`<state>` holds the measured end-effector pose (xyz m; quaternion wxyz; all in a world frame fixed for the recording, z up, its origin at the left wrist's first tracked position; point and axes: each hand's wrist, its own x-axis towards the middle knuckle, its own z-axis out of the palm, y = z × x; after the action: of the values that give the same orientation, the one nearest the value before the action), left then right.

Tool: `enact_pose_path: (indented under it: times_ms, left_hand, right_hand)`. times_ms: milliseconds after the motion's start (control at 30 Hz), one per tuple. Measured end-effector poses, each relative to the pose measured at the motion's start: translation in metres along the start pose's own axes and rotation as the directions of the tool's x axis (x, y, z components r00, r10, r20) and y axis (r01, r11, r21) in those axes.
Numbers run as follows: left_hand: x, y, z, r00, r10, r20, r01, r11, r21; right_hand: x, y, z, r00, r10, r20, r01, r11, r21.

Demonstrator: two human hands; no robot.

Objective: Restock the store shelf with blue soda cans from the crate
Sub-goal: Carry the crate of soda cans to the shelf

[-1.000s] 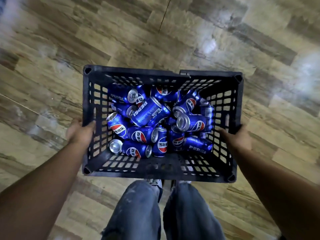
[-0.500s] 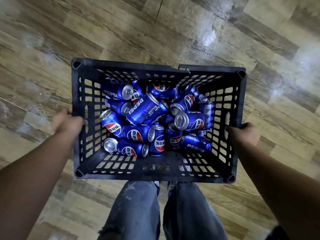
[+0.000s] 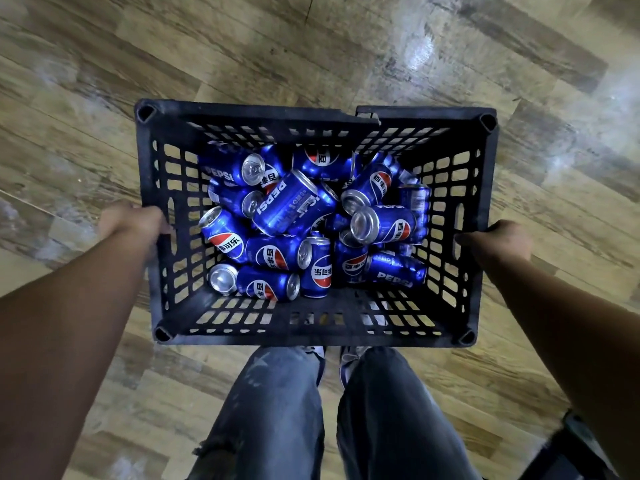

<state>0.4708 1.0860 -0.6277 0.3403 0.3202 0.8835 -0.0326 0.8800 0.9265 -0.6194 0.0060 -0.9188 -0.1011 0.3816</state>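
Observation:
A black slotted plastic crate (image 3: pixel 457 174) hangs in front of me above the floor, carried between both hands. Several blue soda cans (image 3: pixel 294 206) lie jumbled on their sides in its far half; the near strip of its bottom is bare. My left hand (image 3: pixel 130 223) grips the crate's left wall, fingers curled into its handle slot. On the opposite side, my right hand (image 3: pixel 498 239) grips the right wall the same way. No store shelf is in view.
Wood-pattern plank floor (image 3: pixel 346 50) spreads all around under the crate. My legs in blue jeans (image 3: pixel 277 417) and my shoes (image 3: pixel 349 355) show just below the crate's near edge. A dark object (image 3: pixel 581 448) sits at the bottom right corner.
The crate has come a little closer and lower in view, and my hands have spread wider on its sides. The floor pattern has shifted underneath; the cans have barely stirred.

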Motion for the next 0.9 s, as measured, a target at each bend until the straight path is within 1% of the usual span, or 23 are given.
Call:
enact_pose_path:
  times_ms: [67, 200, 300, 367, 567, 800, 900]
  left_hand:
    - [0.007, -0.005, -0.002, 0.999, -0.027, 0.047, 0.03, 0.998, -0.059]
    - [0.011, -0.009, -0.004, 0.998, -0.034, 0.049, 0.037, 0.997, -0.069]
    - [0.022, -0.015, -0.005, 0.995, -0.026, 0.098, 0.035, 0.995, -0.088]
    - [0.025, -0.018, -0.005, 0.994, -0.023, 0.111, 0.032, 0.997, -0.076]
    - [-0.005, -0.002, -0.013, 0.997, -0.018, 0.072, 0.021, 0.999, -0.042]
    - [-0.004, 0.012, -0.011, 0.993, 0.02, 0.116, -0.027, 0.998, 0.056]
    - [0.005, 0.02, -0.006, 0.991, 0.025, 0.13, -0.032, 0.998, 0.055]
  right_hand:
    - [0.002, 0.0, -0.002, 1.0, 0.013, 0.028, -0.013, 1.0, 0.008]
    - [0.007, 0.003, -0.002, 0.997, 0.011, 0.074, -0.011, 1.0, 0.003]
    - [0.006, -0.002, -0.003, 0.996, 0.019, 0.091, -0.019, 1.0, 0.0]
    - [0.006, -0.003, -0.005, 0.996, 0.029, 0.09, -0.029, 1.0, 0.004]
    - [-0.006, 0.006, -0.009, 0.992, 0.091, 0.091, -0.09, 0.996, -0.014]
    - [-0.015, 0.013, -0.015, 0.987, 0.131, 0.097, -0.13, 0.991, -0.012]
    - [-0.007, 0.01, -0.011, 0.988, 0.132, 0.086, -0.132, 0.991, -0.006]
